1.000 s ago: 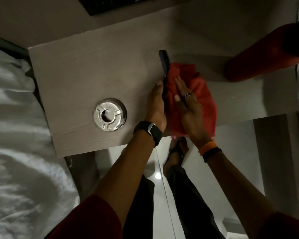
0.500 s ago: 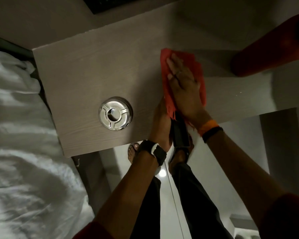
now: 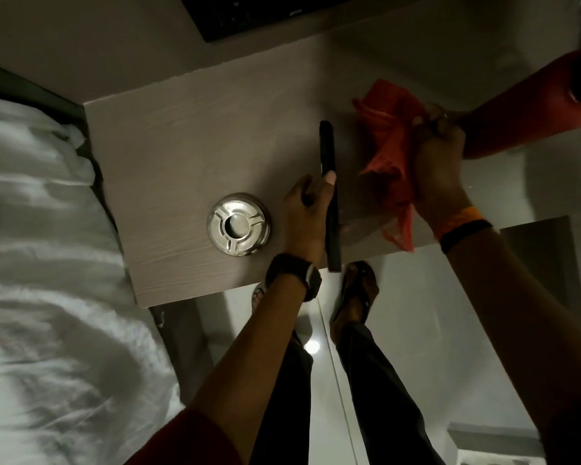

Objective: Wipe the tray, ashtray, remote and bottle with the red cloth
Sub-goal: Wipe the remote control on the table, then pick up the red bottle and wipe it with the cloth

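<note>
Above the wooden table (image 3: 182,135), the left hand (image 3: 304,216) grips the black remote (image 3: 329,196) on its edge, thumb on the side facing the camera, the other fingers behind it. The remote's near end sticks out past the table edge. Just right of it, apart from the remote, the right hand (image 3: 436,162) is closed around the bunched red cloth (image 3: 388,129). The metal ashtray (image 3: 238,223) sits left of the left hand, and the red bottle (image 3: 524,105) lies beyond the right hand.

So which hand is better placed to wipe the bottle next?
Right. The right hand already grips the red cloth and sits right beside the red bottle. The left hand is occupied holding the remote, farther away.
</note>
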### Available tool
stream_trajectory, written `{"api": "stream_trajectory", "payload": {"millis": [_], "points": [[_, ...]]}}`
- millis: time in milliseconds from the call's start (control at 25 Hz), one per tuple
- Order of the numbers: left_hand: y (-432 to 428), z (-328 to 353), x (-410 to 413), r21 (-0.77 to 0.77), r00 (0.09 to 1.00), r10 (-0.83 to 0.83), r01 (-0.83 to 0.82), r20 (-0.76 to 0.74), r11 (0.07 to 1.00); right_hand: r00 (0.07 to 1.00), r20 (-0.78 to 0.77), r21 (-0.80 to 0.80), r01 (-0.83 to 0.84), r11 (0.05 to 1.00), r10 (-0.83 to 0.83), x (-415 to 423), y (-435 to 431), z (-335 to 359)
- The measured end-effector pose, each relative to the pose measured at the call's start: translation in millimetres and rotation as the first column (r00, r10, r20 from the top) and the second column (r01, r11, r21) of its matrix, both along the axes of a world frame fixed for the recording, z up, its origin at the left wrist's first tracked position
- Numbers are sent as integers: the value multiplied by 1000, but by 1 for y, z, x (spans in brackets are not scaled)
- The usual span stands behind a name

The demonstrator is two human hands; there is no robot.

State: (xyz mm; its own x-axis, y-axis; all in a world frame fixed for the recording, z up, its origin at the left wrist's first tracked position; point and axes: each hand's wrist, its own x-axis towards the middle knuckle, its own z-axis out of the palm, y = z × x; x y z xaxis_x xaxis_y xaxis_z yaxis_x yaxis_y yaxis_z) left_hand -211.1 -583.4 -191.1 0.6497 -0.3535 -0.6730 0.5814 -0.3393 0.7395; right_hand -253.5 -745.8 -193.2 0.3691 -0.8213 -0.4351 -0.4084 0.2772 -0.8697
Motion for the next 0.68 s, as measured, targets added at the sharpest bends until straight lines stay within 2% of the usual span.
{"api": "stream_trajectory", "payload": {"millis": [80, 200, 440, 680], "points": [[-9, -10, 3, 192, 972, -107, 66, 210, 979, 999, 34, 58, 33, 998, -35, -31, 10, 17], [-29, -24, 4, 400, 932, -179, 40, 316, 916, 997, 63, 90, 32, 995, -38, -72, 32, 36], [-55, -43, -3, 572, 876, -268, -11, 400, 820, 981, 37, 181, 180, 967, -190, -126, 57, 49], [-55, -37, -15, 606, 836, -331, -1, 436, 796, 922, 39, 302, 356, 885, -384, -154, 46, 48]]}}
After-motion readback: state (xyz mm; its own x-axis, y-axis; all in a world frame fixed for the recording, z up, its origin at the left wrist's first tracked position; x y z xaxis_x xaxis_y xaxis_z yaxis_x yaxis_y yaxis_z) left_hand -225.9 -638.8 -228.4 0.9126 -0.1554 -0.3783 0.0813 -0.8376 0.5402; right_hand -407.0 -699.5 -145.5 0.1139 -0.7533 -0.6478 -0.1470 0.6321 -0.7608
